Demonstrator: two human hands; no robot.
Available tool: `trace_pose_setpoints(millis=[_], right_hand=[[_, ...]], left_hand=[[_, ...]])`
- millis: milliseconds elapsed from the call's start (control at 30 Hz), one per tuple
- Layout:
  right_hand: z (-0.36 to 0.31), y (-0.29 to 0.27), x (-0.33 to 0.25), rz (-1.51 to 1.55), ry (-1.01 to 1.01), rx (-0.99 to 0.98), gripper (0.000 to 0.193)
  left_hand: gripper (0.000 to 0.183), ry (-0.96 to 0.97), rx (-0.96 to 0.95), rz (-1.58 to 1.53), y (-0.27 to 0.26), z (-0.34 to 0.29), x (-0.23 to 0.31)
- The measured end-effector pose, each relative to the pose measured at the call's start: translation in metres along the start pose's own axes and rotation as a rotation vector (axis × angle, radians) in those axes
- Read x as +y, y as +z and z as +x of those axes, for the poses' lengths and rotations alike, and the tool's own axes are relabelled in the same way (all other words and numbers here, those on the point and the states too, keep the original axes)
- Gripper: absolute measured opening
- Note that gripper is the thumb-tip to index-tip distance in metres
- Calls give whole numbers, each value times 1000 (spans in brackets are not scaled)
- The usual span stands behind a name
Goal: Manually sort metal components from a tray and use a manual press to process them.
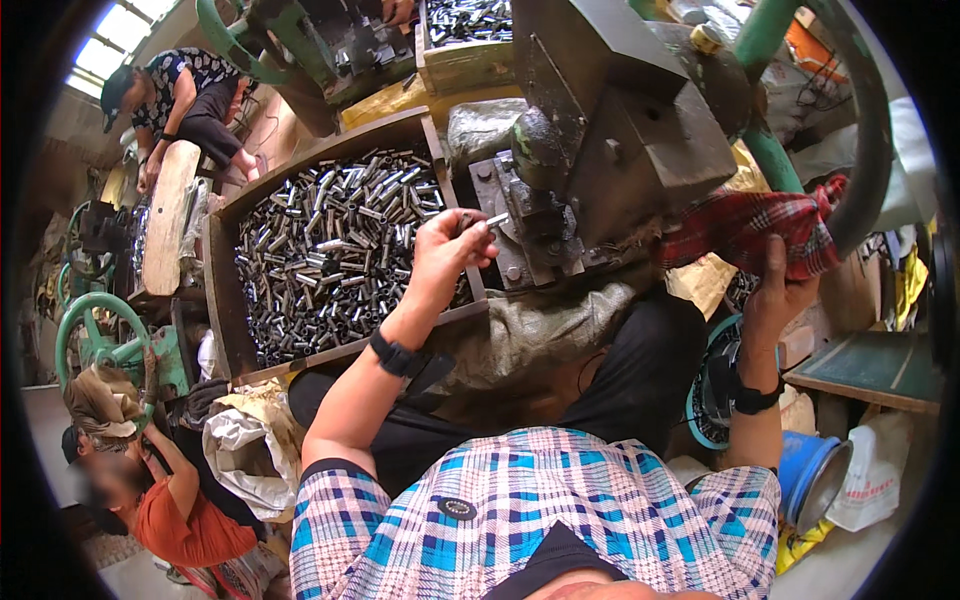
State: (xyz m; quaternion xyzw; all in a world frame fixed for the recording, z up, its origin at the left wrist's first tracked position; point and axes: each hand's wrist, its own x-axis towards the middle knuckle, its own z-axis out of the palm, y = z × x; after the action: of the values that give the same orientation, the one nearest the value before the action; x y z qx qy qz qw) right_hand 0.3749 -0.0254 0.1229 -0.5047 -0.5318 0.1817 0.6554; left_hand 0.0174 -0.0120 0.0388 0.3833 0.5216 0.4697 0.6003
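My left hand (pixel 447 252) pinches a short metal tube (pixel 497 219) between thumb and fingertips, right beside the die block (pixel 507 240) of a dark, oily press (pixel 640 130). Just left of it stands a wooden tray (pixel 217 290), heaped with loose metal tubes (pixel 335 250). Over on the right, my right hand (pixel 777 292) is closed on a red plaid cloth (pixel 755 230). That cloth is wrapped round the lower part of the press's curved green-grey handwheel (pixel 870 150). Part of the right hand's fingers is hidden behind the cloth.
A second tray (pixel 425 75) of tubes sits beyond the press. One person (pixel 185 110) works at the far left, another in orange (pixel 190 510) by a green wheel press (pixel 110 345). At right are a blue bucket (pixel 805 475) and a dark green board (pixel 875 370).
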Motion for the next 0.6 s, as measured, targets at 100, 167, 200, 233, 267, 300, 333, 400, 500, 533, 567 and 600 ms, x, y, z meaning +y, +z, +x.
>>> trace_pose_setpoints(millis=[100,167,200,233,267,300,333,400,500,533,567,600], right_hand=[[0,6,16,271,7,67,45],[2,4,14,191,19,113,40],[4,2,11,142,20,145,38],[7,2,6,53,-16,135,38],[10,1,1,49,-15,129,38],[13,1,-6,27,1,97,39],[17,1,-12,-13,37,98,40],[29,0,-26,-52,-26,34,40],[49,-10,-49,-158,-16,-79,43],[57,-12,-55,-165,-14,-80,43],[67,-15,-61,-197,-19,-145,43],[76,-16,-68,-229,-28,-204,44]], left_hand=[[15,26,51,-1,-3,26,-10],[16,45,56,-28,-6,40,-17],[16,30,60,-37,-7,46,-20],[16,34,58,-46,-7,52,-23],[16,37,53,-25,-7,56,-25],[16,52,43,-8,-7,60,-28],[16,34,48,-10,-7,63,-30],[15,-1,34,-32,-6,66,-32],[16,-40,19,-76,-7,66,-31],[16,-70,12,-109,-7,64,-30],[16,-88,-2,-138,-8,62,-29],[16,-89,-4,-145,-8,60,-28]])
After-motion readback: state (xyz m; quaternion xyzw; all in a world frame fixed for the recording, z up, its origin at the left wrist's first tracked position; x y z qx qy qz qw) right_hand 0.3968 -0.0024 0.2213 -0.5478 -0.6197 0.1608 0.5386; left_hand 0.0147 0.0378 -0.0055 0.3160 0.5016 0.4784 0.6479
